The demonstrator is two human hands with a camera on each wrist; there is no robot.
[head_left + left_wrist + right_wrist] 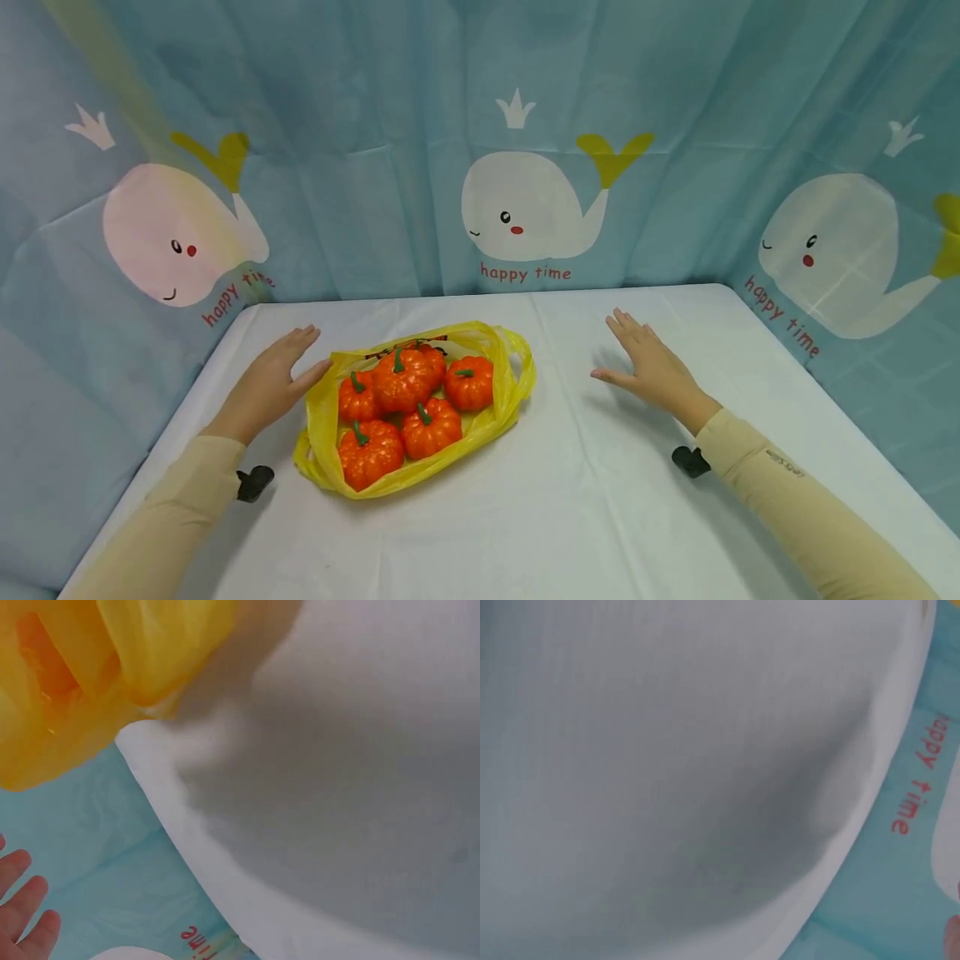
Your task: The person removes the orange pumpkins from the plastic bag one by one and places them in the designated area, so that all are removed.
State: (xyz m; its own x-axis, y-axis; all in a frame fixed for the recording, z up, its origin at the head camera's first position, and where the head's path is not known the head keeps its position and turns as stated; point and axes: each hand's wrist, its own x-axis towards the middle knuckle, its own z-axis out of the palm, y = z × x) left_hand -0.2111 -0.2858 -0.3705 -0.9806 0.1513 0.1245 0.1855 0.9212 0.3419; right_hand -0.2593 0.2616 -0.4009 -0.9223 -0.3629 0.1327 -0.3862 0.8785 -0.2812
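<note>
A yellow plastic bag (pixel 510 392) lies open on the white table (pixel 570 500), with several small orange pumpkins (pixel 401 379) inside it. My left hand (pixel 273 383) hovers flat beside the bag's left edge, fingers straight, thumb close to the plastic. My right hand (pixel 648 367) is held flat over the table to the right of the bag, well apart from it, holding nothing. In the left wrist view the yellow bag (pixel 90 682) fills the upper left and my fingertips (pixel 26 900) show at the lower left. The right wrist view shows only the table (pixel 667 772).
A blue curtain (pixel 480 142) printed with white whales and "happy time" encloses the table on the back and both sides. The table edge (pixel 195 847) meets the curtain close behind the bag. Bare white cloth stretches in front and to the right.
</note>
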